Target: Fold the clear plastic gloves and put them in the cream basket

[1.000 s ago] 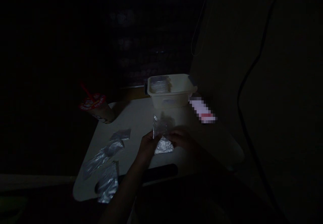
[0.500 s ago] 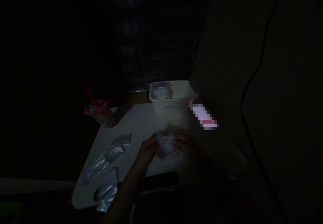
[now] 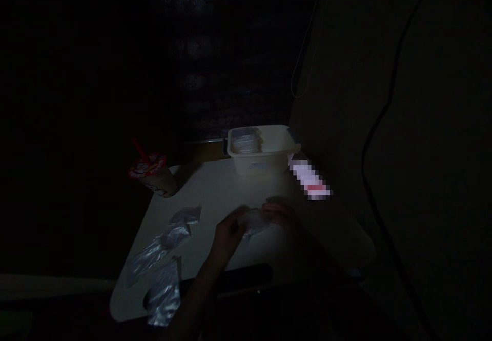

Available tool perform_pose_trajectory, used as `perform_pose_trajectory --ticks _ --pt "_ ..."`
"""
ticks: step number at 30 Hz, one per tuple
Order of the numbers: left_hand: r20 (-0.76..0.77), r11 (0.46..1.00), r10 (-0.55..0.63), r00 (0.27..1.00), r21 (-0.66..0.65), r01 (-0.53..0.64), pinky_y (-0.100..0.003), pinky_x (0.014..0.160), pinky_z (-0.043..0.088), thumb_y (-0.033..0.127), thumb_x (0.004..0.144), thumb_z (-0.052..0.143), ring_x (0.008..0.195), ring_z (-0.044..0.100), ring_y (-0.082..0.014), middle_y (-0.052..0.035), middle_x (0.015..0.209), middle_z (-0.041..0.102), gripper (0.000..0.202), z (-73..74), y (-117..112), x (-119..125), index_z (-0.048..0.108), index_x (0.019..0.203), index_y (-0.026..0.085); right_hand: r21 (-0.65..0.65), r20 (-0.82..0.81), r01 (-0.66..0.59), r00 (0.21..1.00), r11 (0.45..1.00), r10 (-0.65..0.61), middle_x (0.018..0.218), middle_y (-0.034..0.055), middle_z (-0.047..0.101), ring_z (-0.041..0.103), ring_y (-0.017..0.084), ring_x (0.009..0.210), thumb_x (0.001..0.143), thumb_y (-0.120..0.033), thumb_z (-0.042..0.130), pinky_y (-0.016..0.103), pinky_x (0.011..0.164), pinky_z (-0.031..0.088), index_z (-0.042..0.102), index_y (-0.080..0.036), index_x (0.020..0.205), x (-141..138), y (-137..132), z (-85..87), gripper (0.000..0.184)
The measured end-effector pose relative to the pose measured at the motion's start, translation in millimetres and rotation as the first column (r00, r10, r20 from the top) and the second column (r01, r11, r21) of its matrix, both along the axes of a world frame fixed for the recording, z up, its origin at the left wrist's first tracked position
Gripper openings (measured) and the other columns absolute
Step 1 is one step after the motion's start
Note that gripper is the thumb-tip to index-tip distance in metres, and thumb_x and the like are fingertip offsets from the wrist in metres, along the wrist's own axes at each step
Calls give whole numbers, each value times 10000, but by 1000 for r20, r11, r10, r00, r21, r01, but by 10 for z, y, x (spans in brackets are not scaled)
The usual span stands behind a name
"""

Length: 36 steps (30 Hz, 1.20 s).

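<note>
Over the middle of the white table (image 3: 207,192), both my hands grip a small clear plastic bag (image 3: 254,221). My left hand (image 3: 229,231) pinches its left side, thumb and fingers closed. My right hand (image 3: 280,214) has its fingers bent over the right side, partly lost in shadow. What the bag contains, if anything, is too dark to tell. Several more clear plastic bags (image 3: 165,289) lie flat along the table's left side, beside my left forearm.
A white plastic basin (image 3: 261,164) stands at the table's back edge, a stack of clear bags (image 3: 246,141) inside. A lidded drink cup (image 3: 159,179) with a red straw is at the back left. A pixelated bright object (image 3: 309,179) lies right of the basin. A dark cable (image 3: 365,161) hangs at right.
The plastic bag between my hands has tilted flatter and shows less of its face. My left hand has turned slightly and shifted a little to the right.
</note>
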<state>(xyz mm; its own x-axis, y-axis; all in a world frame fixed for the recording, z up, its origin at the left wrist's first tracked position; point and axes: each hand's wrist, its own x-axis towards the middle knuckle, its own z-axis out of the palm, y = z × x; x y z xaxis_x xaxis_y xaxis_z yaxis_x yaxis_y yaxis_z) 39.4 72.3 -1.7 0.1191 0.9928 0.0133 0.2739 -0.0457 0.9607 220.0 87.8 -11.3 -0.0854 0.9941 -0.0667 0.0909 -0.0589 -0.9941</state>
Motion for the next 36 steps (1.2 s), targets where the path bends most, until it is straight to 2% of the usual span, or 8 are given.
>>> perform_pose_trajectory --ticks 2,5,9,14,18,27,33,36 --pt "-53 997 -20 998 71 24 -328 853 376 260 733 437 1002 495 -179 -57 1123 533 374 5 -2 0 488 1093 174 25 70 91 993 996 -93 898 102 612 587 205 789 704 -307 378 345 651 482 566 -156 909 10 -18 -35 317" --pt "-237 982 17 971 185 28 -341 872 362 276 815 307 1022 480 -167 -62 1122 531 359 51 -11 -23 457 1126 176 274 328 143 916 951 -232 977 125 578 547 232 886 699 -282 402 397 740 454 550 -149 949 26 -114 -36 320" --pt "-621 932 97 777 330 148 -377 890 331 228 800 331 1081 415 -198 -75 1173 486 352 91 -60 -22 476 1116 174 563 573 -69 751 823 -329 1070 103 543 448 217 1047 723 -169 347 413 875 370 533 -165 1018 -48 -266 89 349" --pt "-820 875 154 551 372 309 -447 901 280 169 786 307 1168 303 -224 -134 1277 341 466 23 -177 81 279 1245 93 513 770 -371 599 774 -223 1201 86 452 354 182 1138 750 -115 290 380 936 320 435 -117 1157 -317 -313 277 432" --pt "-884 859 129 449 326 394 -497 914 218 223 779 323 1181 275 -248 -146 1278 330 486 -70 -229 106 280 1242 83 417 874 -536 459 734 -162 1256 78 386 265 216 1188 805 -245 302 450 988 185 365 -113 1213 -422 -301 236 433" --pt "-905 834 84 417 293 468 -548 914 129 316 780 320 1206 196 -283 -160 1303 267 532 -160 -233 34 268 1242 58 360 922 -620 350 697 -164 1293 102 313 201 202 1214 829 -363 271 457 988 113 295 -95 1244 -270 -308 10 495" --pt "-882 864 2 471 239 444 -581 912 101 287 784 317 1218 163 -281 -153 1318 234 525 -147 -243 47 229 1261 86 371 891 -568 442 735 -109 1285 111 328 236 213 1201 821 -382 285 474 978 101 326 -117 1232 -321 -316 -19 491" --pt "-807 886 -56 587 232 402 -578 924 85 334 796 320 1224 150 -268 -145 1328 213 547 -109 -233 35 183 1277 114 386 828 -494 557 779 -57 1226 93 425 350 205 1135 795 -350 357 449 948 208 418 -174 1171 -270 -198 -45 420"
